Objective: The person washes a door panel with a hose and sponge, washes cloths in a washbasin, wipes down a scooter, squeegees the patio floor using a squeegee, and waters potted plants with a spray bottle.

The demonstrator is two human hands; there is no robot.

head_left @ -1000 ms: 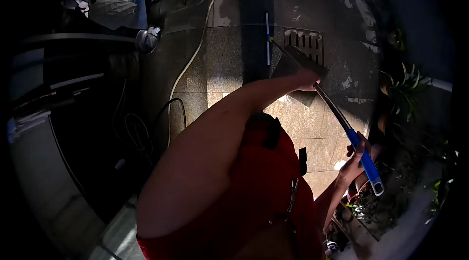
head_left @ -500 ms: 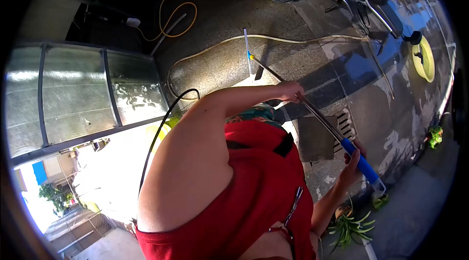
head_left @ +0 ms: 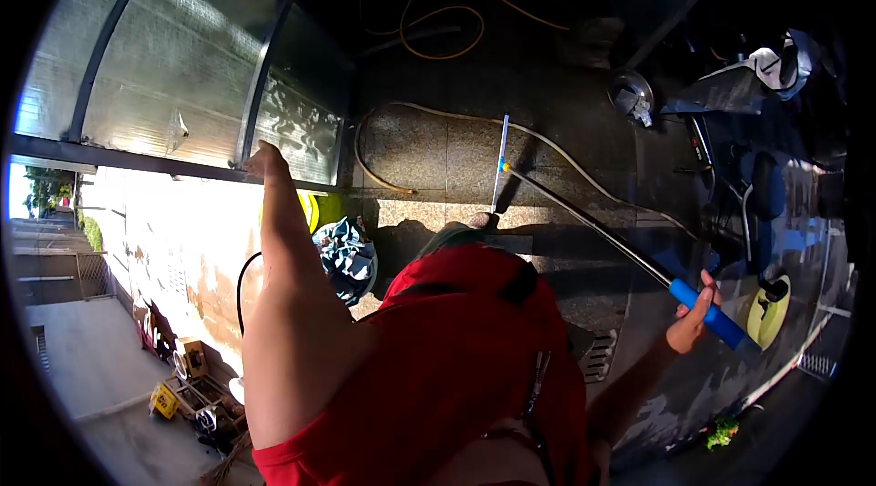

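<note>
My right hand (head_left: pixel 692 324) is closed around the blue grip of a long-handled floor squeegee (head_left: pixel 602 229). The squeegee's thin blade (head_left: pixel 502 157) rests on the tiled floor ahead of my feet. Up at the left, my left hand (head_left: pixel 262 163) is at the lower metal frame of a translucent panel door (head_left: pixel 196 57), its fingers curled against the frame. Beneath that arm stands a tub (head_left: pixel 373 265) filled with dark patterned cloth (head_left: pixel 341 249).
A pale hose (head_left: pixel 584 177) curves over the floor beyond the blade. An orange hose (head_left: pixel 481 25) coils farther back. A metal basin (head_left: pixel 646 84) sits back right, and a yellow basin (head_left: pixel 769 311) lies at the right. Bright ground (head_left: pixel 173 230) shows past the panel door.
My left hand has left the squeegee's pole and moved left to the door frame. My right hand still holds the blue grip, now higher in view. The view has shifted.
</note>
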